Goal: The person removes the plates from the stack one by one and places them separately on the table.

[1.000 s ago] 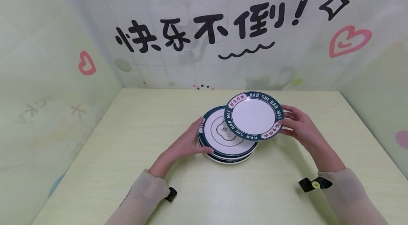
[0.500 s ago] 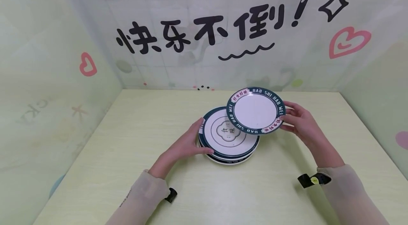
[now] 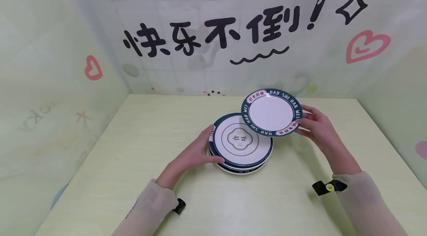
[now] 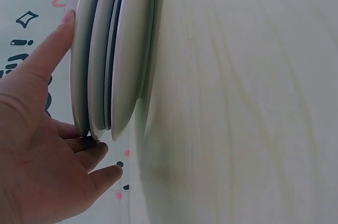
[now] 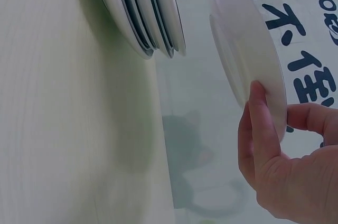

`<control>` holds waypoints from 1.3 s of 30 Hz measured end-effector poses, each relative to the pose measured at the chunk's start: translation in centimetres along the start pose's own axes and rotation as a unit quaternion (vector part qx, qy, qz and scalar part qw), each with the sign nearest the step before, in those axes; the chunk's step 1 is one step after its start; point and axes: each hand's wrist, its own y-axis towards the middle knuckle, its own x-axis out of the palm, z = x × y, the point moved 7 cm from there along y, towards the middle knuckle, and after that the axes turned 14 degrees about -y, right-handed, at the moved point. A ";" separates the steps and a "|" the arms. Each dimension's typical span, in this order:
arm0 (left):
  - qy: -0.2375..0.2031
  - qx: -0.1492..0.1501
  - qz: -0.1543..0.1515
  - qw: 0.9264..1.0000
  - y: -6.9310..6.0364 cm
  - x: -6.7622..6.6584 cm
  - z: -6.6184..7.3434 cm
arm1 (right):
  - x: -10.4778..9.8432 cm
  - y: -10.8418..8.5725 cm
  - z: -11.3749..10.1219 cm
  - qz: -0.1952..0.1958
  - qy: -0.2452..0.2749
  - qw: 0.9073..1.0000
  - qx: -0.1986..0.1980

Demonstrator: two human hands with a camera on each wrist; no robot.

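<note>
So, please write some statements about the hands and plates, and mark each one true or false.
1. The right hand grips a teal-rimmed plate by its edge. True.
2. The left hand touches the plate stack. True.
3. The gripped plate touches this stack. False: the right wrist view shows a gap between them.
4. The stack's top plate shows a printed emblem at its centre. True.
5. The gripped plate has a printed centre. False: its centre is plain white; the print runs round its rim.

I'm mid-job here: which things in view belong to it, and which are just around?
Part of the job:
- plate, held up by the right hand
- stack of plates, held by the left hand

Just around:
- table
- printed backdrop
- black strap, right wrist
</note>
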 end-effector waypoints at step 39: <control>-0.011 0.024 0.009 1.000 0.0 0.1 0.2 | -2.3 1.9 2.1 0.052 0.161 0.985 0.033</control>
